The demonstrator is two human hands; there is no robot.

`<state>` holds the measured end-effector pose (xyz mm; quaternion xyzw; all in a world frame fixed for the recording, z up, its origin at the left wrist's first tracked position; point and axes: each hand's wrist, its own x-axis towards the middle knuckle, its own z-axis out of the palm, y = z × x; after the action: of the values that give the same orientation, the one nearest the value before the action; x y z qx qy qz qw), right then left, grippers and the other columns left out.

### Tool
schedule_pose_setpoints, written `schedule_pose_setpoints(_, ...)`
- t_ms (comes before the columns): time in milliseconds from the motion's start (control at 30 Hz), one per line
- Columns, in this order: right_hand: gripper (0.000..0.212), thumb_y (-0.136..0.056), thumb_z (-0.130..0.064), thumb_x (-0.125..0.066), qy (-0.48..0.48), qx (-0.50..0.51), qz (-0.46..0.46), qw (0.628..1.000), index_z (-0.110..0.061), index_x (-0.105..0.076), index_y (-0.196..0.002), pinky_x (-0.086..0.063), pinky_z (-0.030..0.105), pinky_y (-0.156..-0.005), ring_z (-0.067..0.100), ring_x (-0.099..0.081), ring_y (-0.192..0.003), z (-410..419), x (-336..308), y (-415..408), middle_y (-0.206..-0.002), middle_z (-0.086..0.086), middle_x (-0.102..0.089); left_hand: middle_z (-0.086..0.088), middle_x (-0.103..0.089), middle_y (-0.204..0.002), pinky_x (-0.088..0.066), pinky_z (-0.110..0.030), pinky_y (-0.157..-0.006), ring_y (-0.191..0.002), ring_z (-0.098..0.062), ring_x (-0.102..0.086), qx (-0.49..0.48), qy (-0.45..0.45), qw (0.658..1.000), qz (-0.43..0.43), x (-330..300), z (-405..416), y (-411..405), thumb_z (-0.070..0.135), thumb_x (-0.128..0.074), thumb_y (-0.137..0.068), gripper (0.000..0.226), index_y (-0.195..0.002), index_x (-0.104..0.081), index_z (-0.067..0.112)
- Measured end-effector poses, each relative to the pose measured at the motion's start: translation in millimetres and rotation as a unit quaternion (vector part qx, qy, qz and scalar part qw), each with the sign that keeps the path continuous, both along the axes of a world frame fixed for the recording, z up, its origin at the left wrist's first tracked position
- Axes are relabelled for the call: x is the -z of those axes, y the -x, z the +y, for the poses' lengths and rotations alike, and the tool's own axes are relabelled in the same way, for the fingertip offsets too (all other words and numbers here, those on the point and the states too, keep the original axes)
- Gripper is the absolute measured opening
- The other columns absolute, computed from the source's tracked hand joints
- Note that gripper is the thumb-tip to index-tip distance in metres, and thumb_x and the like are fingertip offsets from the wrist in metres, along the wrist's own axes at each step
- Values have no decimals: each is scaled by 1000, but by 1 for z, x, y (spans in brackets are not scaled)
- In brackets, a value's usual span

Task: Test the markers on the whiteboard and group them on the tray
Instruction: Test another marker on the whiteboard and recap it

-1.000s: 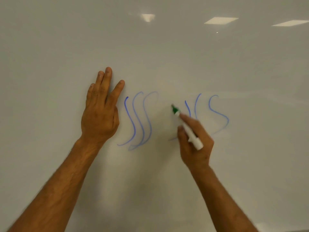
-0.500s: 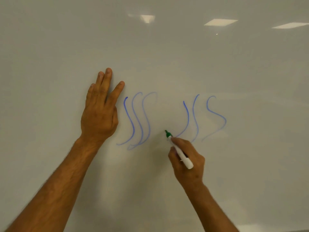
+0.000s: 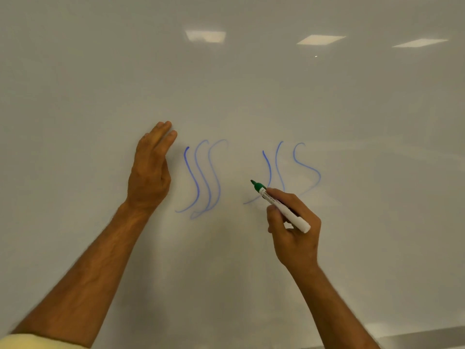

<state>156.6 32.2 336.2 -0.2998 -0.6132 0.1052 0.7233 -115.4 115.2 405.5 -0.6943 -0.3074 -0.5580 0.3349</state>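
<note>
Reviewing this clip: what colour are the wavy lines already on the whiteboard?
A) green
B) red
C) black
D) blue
D: both groups of wavy lines on the whiteboard are blue, though the marker held in the right hand has a green tip; no green stroke shows.

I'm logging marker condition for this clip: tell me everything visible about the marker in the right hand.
The green whiteboard marker has a white barrel, apparently plastic, with small print, a green collar and a dark green tip. It is uncapped; no cap shows. The right hand grips it mid-barrel, fingers curled round it, tip pointing up and left at the whiteboard, just left of the right-hand blue squiggles. Whether the tip touches cannot be told. No green line is visible.
</note>
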Motion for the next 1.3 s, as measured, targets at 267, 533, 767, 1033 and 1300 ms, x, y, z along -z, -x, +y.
schedule_pose_setpoints(267, 20, -91, -5, -53, 78, -152, 112, 979, -5, -71, -100, -48, 31, -45, 29, -54, -48, -33, -27, -5, -86, 10, -75, 12, -58, -100, -42, -21, -54, -57, -11, -50, 144, 206, 968, -7, 30, -70, -59, 19, -36, -98, 45, -142, -27, 20)
schedule_pose_setpoints(533, 22, -87, -18, -58, 115, -229, 39, 966, -10, -74, -101, -53, 36, -48, 46, -61, -65, -51, -16, 6, -86, 11, -74, 10, -56, -96, -50, -39, -53, -60, -15, -55, 234, 287, 927, 59, 55, -101, -90, 20, -39, -94, 54, -145, -22, 30)
schedule_pose_setpoints(767, 21, -91, -7, -56, 143, -237, 12, 961, -6, -74, -101, -49, 36, -43, 31, -56, -49, -60, -3, -1, -85, 13, -73, 13, -62, -86, -51, -34, -49, -56, -16, -60, 251, 300, 917, 73, 65, -117, -110, 39, -46, -100, 44, -141, -32, 29)
schedule_pose_setpoints(1033, 23, -94, -9, -53, 171, -207, 12, 963, 2, -71, -102, -52, 44, -48, 50, -56, -57, -69, 23, -39, -86, 23, -71, 6, -59, -59, -46, -32, -41, -46, -16, -55, 295, 379, 875, 64, 86, -116, -159, 34, -43, -99, 17, -113, -44, 24)
schedule_pose_setpoints(1300, 24, -93, -22, -55, 233, -209, 39, 949, -23, -75, -105, -57, 39, -56, 34, -63, -63, -97, 65, -136, -89, 9, -73, 20, -62, -79, -50, -10, -61, -64, -7, -64, 294, 471, 825, 104, 114, -130, -247, 40, -54, -96, 31, -121, -52, 23)
